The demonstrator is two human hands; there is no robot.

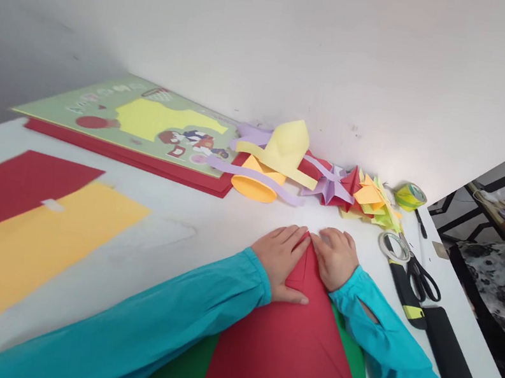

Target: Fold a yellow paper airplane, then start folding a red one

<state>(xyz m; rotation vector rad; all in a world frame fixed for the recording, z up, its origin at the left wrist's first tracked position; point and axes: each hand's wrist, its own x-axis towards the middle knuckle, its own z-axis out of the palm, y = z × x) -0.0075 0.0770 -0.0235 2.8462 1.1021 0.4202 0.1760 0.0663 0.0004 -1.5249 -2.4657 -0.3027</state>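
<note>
A large sheet of red paper (pixel 283 355) lies in front of me, folded to a narrow tip at its far end, with a small flap showing near that tip. Green paper (pixel 353 354) shows from beneath it on both sides. My left hand (pixel 280 259) rests flat on the red paper's left edge near the tip, thumb stretched out across it. Curled at the right side of the tip, my right hand (pixel 334 259) pinches the folded edge between thumb and forefinger. Both fingertips meet close to the point.
At left lie orange paper (pixel 29 248) and another red sheet (pixel 20 189). A decorated green board (pixel 102 106) sits by the wall, beside folded paper shapes (pixel 288 150). Tape rolls (pixel 395 246), scissors (pixel 422 280) and a black cutter (pixel 404 292) are at right.
</note>
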